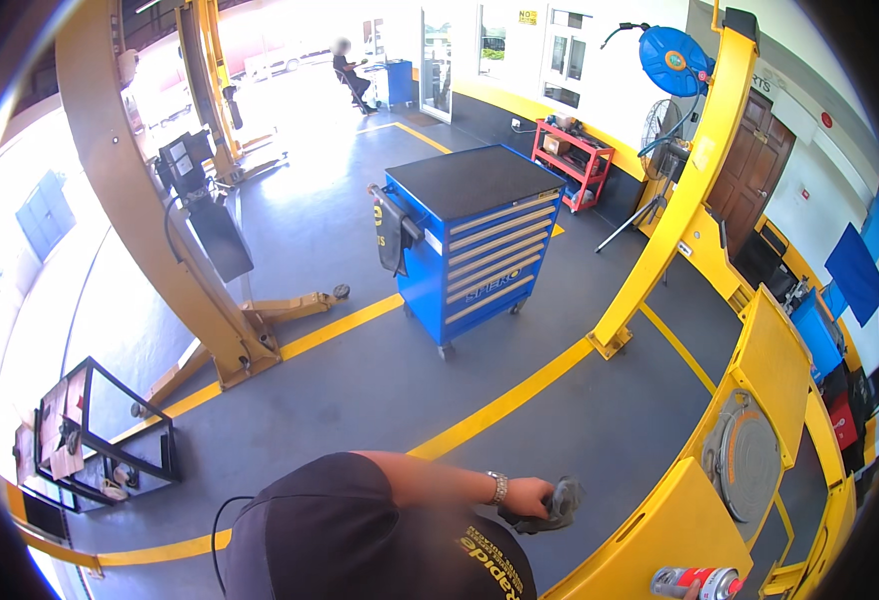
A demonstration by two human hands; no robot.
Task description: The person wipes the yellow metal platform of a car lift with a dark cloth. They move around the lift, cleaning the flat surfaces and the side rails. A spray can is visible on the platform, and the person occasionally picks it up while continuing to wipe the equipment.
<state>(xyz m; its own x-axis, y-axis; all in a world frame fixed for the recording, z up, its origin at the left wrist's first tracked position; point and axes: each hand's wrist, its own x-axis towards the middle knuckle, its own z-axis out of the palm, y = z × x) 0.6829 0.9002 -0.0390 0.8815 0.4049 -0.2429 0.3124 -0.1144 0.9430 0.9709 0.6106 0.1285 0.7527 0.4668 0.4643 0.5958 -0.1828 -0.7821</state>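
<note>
My left hand (pixel 528 497), with a metal watch on its wrist, is stretched forward and closed around a crumpled dark grey rag (pixel 562 505). At the lower right edge a red and white spray can (pixel 698 582) lies sideways in my right hand (pixel 739 592); only a little of that hand's fingers shows. The can is in front of a yellow metal machine (pixel 672 520). On the machine, beyond the can, sits a round grey turning plate (pixel 750 455).
A blue tool cabinet (pixel 475 250) on wheels stands ahead. Yellow lift posts rise at left (pixel 150 200) and right (pixel 695 190). A black metal frame (pixel 125 440) is at left. Farther back are a red cart (pixel 575 160), a fan (pixel 660 130) and a seated person (pixel 350 75).
</note>
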